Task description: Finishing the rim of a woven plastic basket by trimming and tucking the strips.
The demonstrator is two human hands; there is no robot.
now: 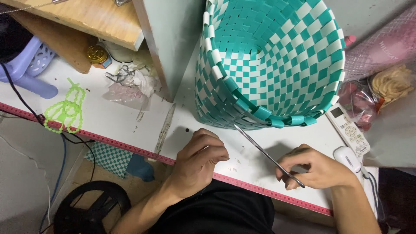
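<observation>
Basket (277,65) on bench (130,117) looks nearly all woven, rim left to tidy; right hand (318,169) gripping scissors (268,157) poking its edge, left hand (199,158) curled shut, holding nothing seen.

The tips of the scissors (266,155), which point up and away from the right hand's (314,169) fingers, slip out of sight beneath the rim of the woven basket (271,65); the fingers cover most of the handle loops. The basket's upper part runs off the top edge. The left hand (199,158) curls shut, so whatever its fingertips pinch cannot be made out. Right of the right hand's knuckles, a remote (347,129) is partly tucked under a plastic bag (362,99), its buttons too small to read.
</observation>
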